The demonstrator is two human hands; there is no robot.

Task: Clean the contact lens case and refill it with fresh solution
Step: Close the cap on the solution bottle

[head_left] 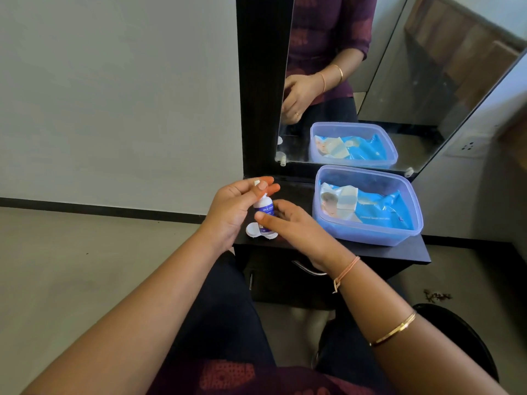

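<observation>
With our right hand point(288, 223) clamped on the solution bottle point(264, 210) and our left hand point(236, 203) pinching its cap point(257, 183), a hasty squeeze could splash past the lens case point(254, 231) just below them.

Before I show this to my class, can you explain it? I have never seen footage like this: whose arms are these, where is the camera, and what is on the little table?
There is no machine here. The one picture comes from a camera worn on a person's head, looking down at their own two bare hands.

The right hand holds a small white bottle with a blue label. The left hand is at the bottle's top and pinches a small white piece, perhaps the cap; I cannot be sure.

Below the bottle, a white contact lens case lies on the dark table. Beside it stands a clear blue plastic box with a blue packet of wipes inside. Behind is a mirror, which shows the person and the box again.
</observation>
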